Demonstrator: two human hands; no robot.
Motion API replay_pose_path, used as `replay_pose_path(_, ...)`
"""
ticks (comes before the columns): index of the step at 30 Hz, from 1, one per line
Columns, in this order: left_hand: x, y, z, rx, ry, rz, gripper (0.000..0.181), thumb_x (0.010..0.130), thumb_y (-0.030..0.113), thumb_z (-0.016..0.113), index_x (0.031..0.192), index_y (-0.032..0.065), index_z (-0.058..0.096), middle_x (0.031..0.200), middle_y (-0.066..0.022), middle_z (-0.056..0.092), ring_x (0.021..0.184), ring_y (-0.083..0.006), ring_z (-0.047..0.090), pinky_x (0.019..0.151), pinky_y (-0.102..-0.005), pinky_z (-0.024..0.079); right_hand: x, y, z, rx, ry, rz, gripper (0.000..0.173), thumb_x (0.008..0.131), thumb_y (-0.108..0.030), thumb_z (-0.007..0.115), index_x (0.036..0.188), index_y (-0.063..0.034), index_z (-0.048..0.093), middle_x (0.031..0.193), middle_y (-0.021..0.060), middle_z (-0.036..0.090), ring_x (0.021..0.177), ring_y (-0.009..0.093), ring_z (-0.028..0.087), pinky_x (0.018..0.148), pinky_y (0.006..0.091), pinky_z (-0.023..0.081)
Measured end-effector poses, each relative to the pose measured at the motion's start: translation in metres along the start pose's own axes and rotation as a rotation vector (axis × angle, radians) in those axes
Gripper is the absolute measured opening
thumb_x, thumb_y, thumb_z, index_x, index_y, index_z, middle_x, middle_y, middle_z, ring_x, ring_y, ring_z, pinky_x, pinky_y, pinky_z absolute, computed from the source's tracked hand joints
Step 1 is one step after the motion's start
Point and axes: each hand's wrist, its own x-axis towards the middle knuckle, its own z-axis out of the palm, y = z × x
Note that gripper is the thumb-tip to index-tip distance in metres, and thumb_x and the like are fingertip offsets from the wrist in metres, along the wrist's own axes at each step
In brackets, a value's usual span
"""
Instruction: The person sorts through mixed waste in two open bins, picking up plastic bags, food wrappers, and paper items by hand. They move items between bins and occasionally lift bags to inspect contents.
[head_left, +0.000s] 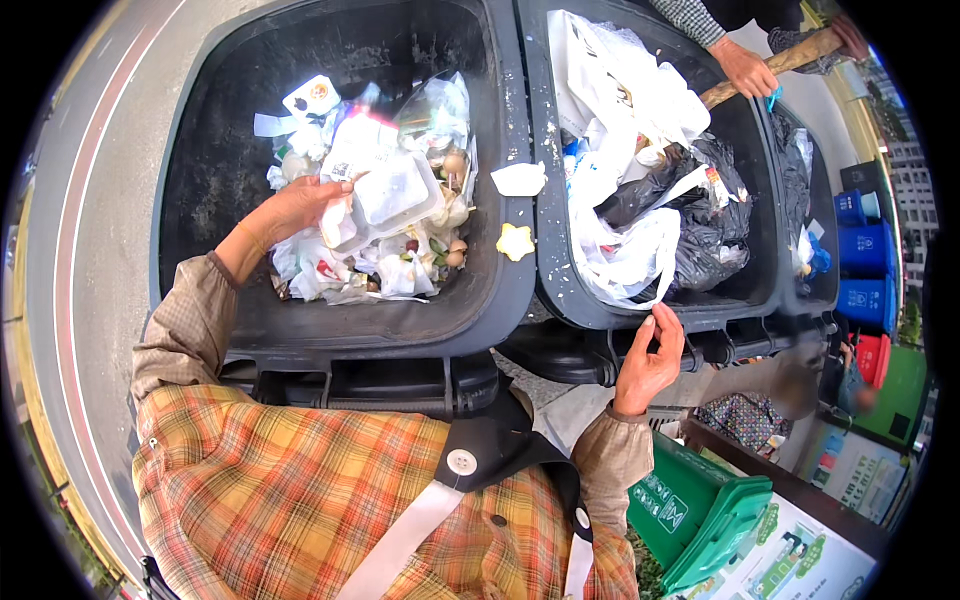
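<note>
My left hand (304, 206) reaches into the left bin and grips a translucent plastic food container (394, 191), along with some white packaging (360, 150). Under these lies mixed refuse: crumpled plastic bags (322, 262), eggshells (454, 259) and scraps. At the near rim of the middle bin, my right hand (651, 360) pinches the loop of a white plastic bag (630, 251). That bag hangs partly over black garbage bags (709, 232). A larger white bag (622, 82) bearing print lies further back in the same bin.
Two dark wheeled bins (517, 292) (551, 270) stand side by side. A white scrap (519, 180) and a yellow star-shaped piece (515, 241) rest on the left rim. Another person's hand (744, 67) holds a wooden handle (802, 56). A green bin (690, 502) stands at lower right.
</note>
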Motion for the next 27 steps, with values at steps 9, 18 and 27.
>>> replay_pose_path(9, -0.020, 0.186, 0.134, 0.021, -0.432, 0.696, 0.042, 0.089, 0.037, 0.060, 0.111, 0.0017, 0.056, 0.096, -0.0080, 0.066, 0.086, -0.0148, 0.066, 0.075, -0.0286, 0.053, -0.001, 0.007, -0.004, -0.020, 0.025, -0.102, 0.017, 0.081, -0.002, 0.059, 0.097, -0.0008, 0.064, 0.102, 0.0121, 0.063, 0.094, 0.029, 0.059, 0.083, 0.0371, 0.046)
replay_pose_path(18, 0.031, 0.200, 0.231, 1.463, 0.007, 0.939, 0.071, 0.077, 0.053, 0.067, 0.123, 0.0022, 0.050, 0.111, -0.0209, 0.060, 0.100, -0.0334, 0.061, 0.086, -0.0416, 0.049, -0.003, 0.005, -0.004, -0.016, 0.025, -0.093, 0.017, 0.081, -0.004, 0.062, 0.097, 0.0003, 0.064, 0.104, 0.0126, 0.063, 0.096, 0.030, 0.058, 0.084, 0.0373, 0.046)
replay_pose_path(27, 0.006, 0.038, 0.183, 1.134, -0.085, 1.050, 0.058, 0.064, 0.026, 0.080, 0.116, 0.0121, 0.059, 0.111, -0.0146, 0.051, 0.105, -0.0349, 0.049, 0.090, -0.0421, 0.043, -0.008, -0.001, -0.001, 0.067, 0.154, -0.146, 0.018, 0.080, 0.004, 0.058, 0.096, 0.0001, 0.064, 0.102, 0.0112, 0.064, 0.093, 0.027, 0.058, 0.078, 0.0351, 0.047)
